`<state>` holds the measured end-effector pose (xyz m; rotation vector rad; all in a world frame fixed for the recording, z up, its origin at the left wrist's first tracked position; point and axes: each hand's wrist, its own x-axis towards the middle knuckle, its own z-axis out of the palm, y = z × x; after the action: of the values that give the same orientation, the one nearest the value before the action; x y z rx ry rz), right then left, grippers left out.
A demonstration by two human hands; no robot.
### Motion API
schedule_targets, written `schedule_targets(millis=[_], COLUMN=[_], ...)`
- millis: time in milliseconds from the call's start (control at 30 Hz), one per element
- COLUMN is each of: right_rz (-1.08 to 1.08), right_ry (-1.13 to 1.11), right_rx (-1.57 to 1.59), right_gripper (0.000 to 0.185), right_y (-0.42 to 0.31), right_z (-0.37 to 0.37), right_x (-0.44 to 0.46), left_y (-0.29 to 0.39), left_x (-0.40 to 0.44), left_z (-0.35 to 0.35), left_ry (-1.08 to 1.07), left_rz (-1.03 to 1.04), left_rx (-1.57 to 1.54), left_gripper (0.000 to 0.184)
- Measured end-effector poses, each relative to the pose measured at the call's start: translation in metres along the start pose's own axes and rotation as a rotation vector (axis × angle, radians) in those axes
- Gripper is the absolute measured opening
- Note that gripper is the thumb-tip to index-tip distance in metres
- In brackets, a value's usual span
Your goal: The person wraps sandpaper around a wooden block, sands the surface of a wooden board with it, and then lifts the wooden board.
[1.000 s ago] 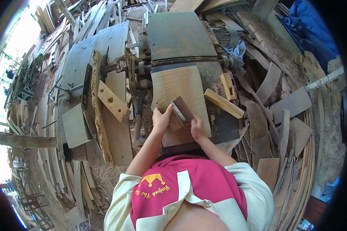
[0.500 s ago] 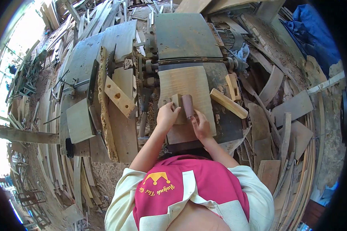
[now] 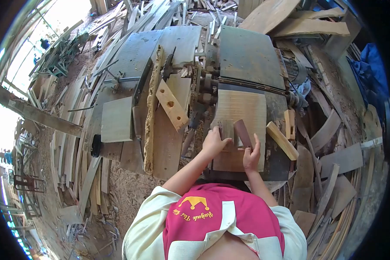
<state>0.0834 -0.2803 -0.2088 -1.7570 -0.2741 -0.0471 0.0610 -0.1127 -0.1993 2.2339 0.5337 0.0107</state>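
Note:
My left hand (image 3: 215,144) is wrapped round the left side of a small wooden block (image 3: 226,132), which rests on a pale ribbed board (image 3: 242,106). Just right of the block, a reddish-brown curved strip (image 3: 242,133) leans at a tilt. My right hand (image 3: 251,154) is at the strip's lower end, its fingers spread and pointing up; whether the strip touches the palm is hard to tell. A light wooden bar (image 3: 282,141) lies to the right of this hand.
A block with holes (image 3: 172,104) lies to the left, near a rough-edged strip (image 3: 151,117). Behind the board is a flat machine table (image 3: 249,56). A notched wooden piece (image 3: 289,124) sits at the right. Scrap wood surrounds the machine.
The view has swung left, so the machine appears farther right. My right hand's fingers have opened from their hold at the strip's lower end. My left hand stays on the block.

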Motion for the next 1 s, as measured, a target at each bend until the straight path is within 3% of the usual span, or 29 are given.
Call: schedule_targets(millis=[100,167,233,300,433,500,633,667,733,833,1000], right_rz=[-0.061,-0.167,-0.195,-0.405,-0.341,-0.345,-0.34,-0.341,-0.075,0.098,-0.041], right_ry=[-0.057,-0.208,-0.222,-0.135,-0.169,-0.181,-0.179,-0.185,-0.258,-0.195,-0.08], right_rx=[0.033,-0.333,-0.378,-0.524,-0.507,-0.494,-0.457,-0.456,-0.17,0.048,-0.151], right_gripper=[0.043,0.035,0.031,0.031,0.028,0.028,0.034,0.034,0.045,0.053,0.055], right_y=[0.008,-0.007,-0.013,-0.018,-0.021,-0.019,-0.004,-0.002,-0.013,-0.011,0.012], right_z=[0.002,-0.002,0.006,0.012,0.016,0.016,0.019,0.018,0.018,0.016,0.011], right_x=[0.001,0.002,0.005,0.01,0.019,0.021,0.021,0.02,0.019,0.019,0.025], left_y=[0.001,-0.004,-0.003,-0.009,-0.013,-0.02,-0.027,-0.026,-0.024,-0.028,-0.03], left_x=[0.0,-0.002,-0.002,-0.001,0.003,0.008,0.008,0.008,0.009,0.01,0.007], left_z=[-0.001,0.006,0.004,0.009,0.008,0.013,0.017,0.014,0.005,-0.002,-0.005], left_ry=[-0.005,0.108,0.04,0.07,0.039,0.031,0.123,0.046,-0.028,-0.092,-0.103], left_rz=[-0.01,0.036,-0.017,0.006,-0.034,-0.163,-0.147,-0.229,-0.31,-0.351,-0.265], left_rx=[-0.088,-0.183,-0.317,-0.347,-0.414,-0.555,-0.533,-0.606,-0.68,-0.69,-0.557], left_gripper=[0.058,0.058,0.058,0.059,0.05,0.041,0.033,0.033,0.032,0.032,0.031])
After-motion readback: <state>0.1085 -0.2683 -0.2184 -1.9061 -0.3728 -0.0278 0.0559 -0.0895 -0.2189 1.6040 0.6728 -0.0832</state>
